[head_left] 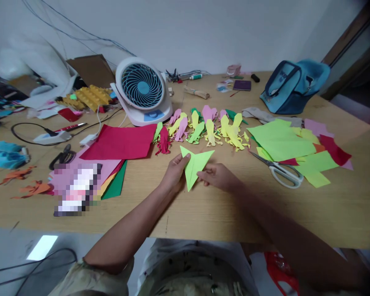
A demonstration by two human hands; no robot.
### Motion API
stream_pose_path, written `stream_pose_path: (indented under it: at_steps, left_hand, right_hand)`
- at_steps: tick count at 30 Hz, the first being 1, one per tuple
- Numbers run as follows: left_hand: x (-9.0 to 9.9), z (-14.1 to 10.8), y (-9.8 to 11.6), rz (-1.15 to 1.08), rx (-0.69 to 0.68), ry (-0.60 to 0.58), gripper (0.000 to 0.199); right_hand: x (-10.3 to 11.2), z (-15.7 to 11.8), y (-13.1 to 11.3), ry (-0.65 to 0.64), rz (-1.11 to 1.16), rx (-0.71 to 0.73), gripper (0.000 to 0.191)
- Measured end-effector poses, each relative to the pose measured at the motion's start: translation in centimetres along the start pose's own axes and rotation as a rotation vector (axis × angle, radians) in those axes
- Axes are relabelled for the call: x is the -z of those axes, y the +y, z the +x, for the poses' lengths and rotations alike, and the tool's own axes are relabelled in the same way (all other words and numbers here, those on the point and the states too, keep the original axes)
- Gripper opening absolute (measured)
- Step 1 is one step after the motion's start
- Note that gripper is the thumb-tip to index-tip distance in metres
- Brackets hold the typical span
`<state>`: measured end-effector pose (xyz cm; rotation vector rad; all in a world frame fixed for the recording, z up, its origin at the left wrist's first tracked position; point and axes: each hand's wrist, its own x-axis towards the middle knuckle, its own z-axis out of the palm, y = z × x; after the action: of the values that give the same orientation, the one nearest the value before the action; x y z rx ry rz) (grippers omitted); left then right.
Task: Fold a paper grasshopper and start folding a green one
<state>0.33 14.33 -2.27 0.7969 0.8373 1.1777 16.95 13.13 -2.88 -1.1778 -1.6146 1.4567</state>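
A folded piece of light green paper [195, 165], creased into a pointed shape with two upper tips and one lower tip, is held just above the wooden table. My left hand [176, 168] pinches its left edge, thumb on top. On its lower right edge, my right hand [215, 176] grips the paper between thumb and fingers. Just beyond lie several folded paper figures with thin limbs, among them a red paper figure [163, 141], a yellow paper figure [211, 133] and a pink paper figure [207, 113].
White-handled scissors [286, 174] lie right, beside green paper sheets [282, 139]. Left are a red sheet [120, 142] and a blurred-out phone-like object [78, 189]. A white fan [142, 88] and a blue bag [292, 86] stand behind. A power strip [52, 137] has trailing cords.
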Motion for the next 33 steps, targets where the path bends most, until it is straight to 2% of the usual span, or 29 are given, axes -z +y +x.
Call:
stream_pose_path:
  at_steps: [2,5,10,12,15,20,22,27,33]
  left_hand:
    - [-0.3,-0.3,-0.2,0.012,0.024,-0.042,0.042]
    - [-0.2,-0.5,-0.3,0.080,0.044,-0.092,0.044]
    - [0.3,-0.3,-0.2,0.178,0.065,-0.118,0.042]
    - [0.4,-0.3,-0.1,0.160,0.044,-0.101,0.041]
    - [0.3,-0.4,-0.2,0.132,0.046,-0.090,0.043]
    - [0.4,-0.6,-0.4,0.180,0.123,-0.162,0.041]
    - [0.5,-0.6,-0.5,0.198,0.118,-0.170,0.040]
    - [0.4,-0.6,-0.3,0.194,0.039,-0.089,0.040]
    - [0.2,-0.7,0.1,0.157,0.010,-0.069,0.039]
  right_hand:
    - [-0.7,0.0,0.4,-0.019,-0.028,-0.022,0.028]
    - [-0.4,0.0,1.0,0.044,-0.080,-0.040,0.025]
    - [0.5,-0.1,1.3,0.147,-0.061,0.084,0.028]
    - [0.3,-0.2,1.3,0.121,-0.013,0.111,0.030]
    - [-0.1,-0.3,1.3,0.045,-0.057,0.060,0.029]
    - [-0.3,-0.5,1.2,0.087,-0.155,0.025,0.027]
    - [-0.4,-0.5,1.1,0.064,-0.151,0.026,0.026]
    - [-0.7,-0.6,0.8,0.004,-0.059,-0.011,0.029]
    - [-0.6,-0.7,0.8,-0.045,-0.043,0.008,0.027]
